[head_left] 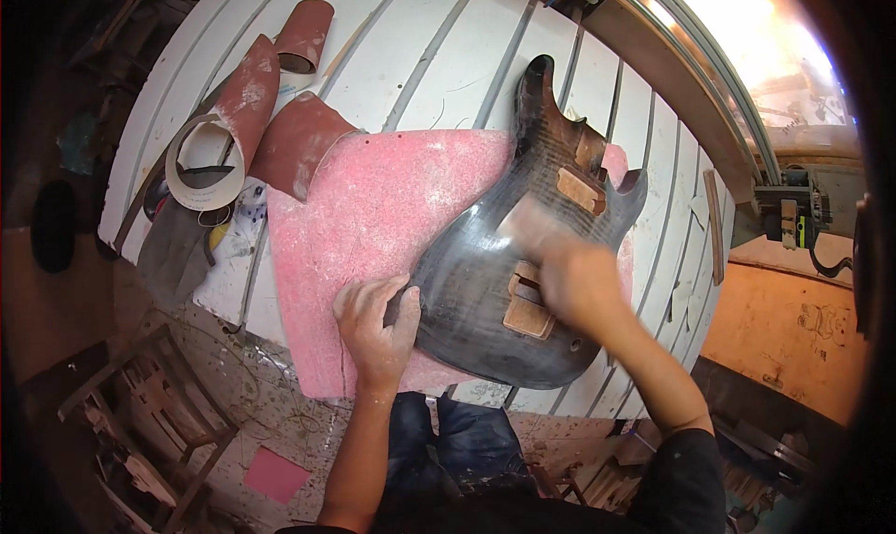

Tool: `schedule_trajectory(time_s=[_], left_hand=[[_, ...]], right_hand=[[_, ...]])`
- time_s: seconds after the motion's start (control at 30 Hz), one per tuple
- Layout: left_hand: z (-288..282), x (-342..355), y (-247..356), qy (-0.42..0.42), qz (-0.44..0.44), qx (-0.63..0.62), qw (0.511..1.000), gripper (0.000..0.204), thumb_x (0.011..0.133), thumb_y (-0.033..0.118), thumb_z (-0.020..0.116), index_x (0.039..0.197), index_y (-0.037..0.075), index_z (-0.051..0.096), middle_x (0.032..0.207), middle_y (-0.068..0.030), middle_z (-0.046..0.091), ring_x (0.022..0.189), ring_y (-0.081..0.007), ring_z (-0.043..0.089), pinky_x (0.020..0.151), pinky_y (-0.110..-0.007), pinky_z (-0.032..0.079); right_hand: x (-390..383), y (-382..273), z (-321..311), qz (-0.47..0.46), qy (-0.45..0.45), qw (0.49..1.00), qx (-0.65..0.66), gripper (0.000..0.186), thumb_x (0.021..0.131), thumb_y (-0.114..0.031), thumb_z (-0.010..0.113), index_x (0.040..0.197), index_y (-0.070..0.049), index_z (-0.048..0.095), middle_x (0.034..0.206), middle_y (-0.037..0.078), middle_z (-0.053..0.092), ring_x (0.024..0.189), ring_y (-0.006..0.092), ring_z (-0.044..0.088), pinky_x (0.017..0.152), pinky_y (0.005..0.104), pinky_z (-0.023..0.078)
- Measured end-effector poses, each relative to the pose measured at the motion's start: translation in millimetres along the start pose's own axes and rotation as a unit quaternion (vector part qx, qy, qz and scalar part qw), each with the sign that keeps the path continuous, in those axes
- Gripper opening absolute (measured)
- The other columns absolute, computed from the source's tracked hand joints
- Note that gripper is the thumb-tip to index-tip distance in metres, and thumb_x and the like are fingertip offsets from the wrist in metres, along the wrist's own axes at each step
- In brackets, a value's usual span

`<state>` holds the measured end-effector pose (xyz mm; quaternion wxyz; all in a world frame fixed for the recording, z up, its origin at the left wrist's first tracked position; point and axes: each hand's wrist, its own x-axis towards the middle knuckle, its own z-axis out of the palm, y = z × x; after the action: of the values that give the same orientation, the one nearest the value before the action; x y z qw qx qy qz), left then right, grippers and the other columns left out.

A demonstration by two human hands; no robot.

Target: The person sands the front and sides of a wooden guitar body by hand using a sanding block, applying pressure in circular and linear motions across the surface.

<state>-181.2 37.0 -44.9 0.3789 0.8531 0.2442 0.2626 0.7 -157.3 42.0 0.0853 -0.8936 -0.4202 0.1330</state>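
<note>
Guitar body (462,263) aslant, horns (539,78) farthest away

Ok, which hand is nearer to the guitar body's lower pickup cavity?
Right. The right hand, motion-blurred, is just beside the lower pickup cavity, toward its upper right in view; the left hand is farther off, at the guitar body's left edge.
</note>
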Motion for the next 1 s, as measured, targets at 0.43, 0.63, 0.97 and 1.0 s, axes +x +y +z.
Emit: schedule_trajectory(time_s=[0.43, 0.63, 0.97, 1.0], left_hand=[[1.8, -0.4, 1.3, 0.006, 0.004, -0.003, 1.0, 0.017, 0.087, 0.013, 0.082, 0.101, 0.007, 0.075, 0.101, -0.0066, 0.078, 0.093, -0.0291, 0.071, 0.102, -0.047, 0.047], [3.1, -2.0, -1.4, 0.004, 0.001, 0.001, 1.0, 0.017, 0.087, 0.013, 0.082, 0.101, 0.007, 0.075, 0.1, -0.0066, 0.078, 0.093, -0.029, 0.071, 0.102, -0.048, 0.047], [3.1, -2.2, -1.5, 0.006, 0.002, 0.008, 1.0, 0.016, 0.087, 0.012, 0.082, 0.101, 0.007, 0.076, 0.101, -0.0068, 0.078, 0.093, -0.0293, 0.071, 0.102, -0.047, 0.047], [2.1, -1.8, -0.2, 0.004, -0.003, 0.004, 1.0, 0.017, 0.087, 0.012, 0.082, 0.101, 0.007, 0.076, 0.101, -0.0069, 0.078, 0.094, -0.0293, 0.071, 0.103, -0.047, 0.047]], right_hand=[[14.2, 27.6, 4.2, 0.012, 0.097, 0.995, -0.024, 0.051, 0.094, -0.007, 0.056, 0.142, -0.018, 0.065, 0.123, 0.012, 0.076, 0.077, 0.0339, 0.076, 0.063, 0.0475, 0.061], [-29.6, -16.4, 13.4, -0.068, -0.019, 0.997, 0.04, 0.061, 0.094, -0.005, 0.055, 0.15, -0.028, 0.06, 0.151, 0.014, 0.062, 0.079, 0.0298, 0.077, 0.065, 0.0443, 0.061], [-31.3, -33.2, 8.1, -0.046, -0.052, 0.997, 0.032, 0.062, 0.09, -0.003, 0.058, 0.149, -0.022, 0.062, 0.145, 0.02, 0.065, 0.098, 0.0342, 0.077, 0.083, 0.0435, 0.064], [-16.8, -29.8, -7.5, 0.051, -0.133, 0.99, 0.003, 0.061, 0.091, -0.003, 0.058, 0.149, -0.022, 0.062, 0.148, 0.019, 0.063, 0.104, 0.0331, 0.076, 0.086, 0.0423, 0.063]])
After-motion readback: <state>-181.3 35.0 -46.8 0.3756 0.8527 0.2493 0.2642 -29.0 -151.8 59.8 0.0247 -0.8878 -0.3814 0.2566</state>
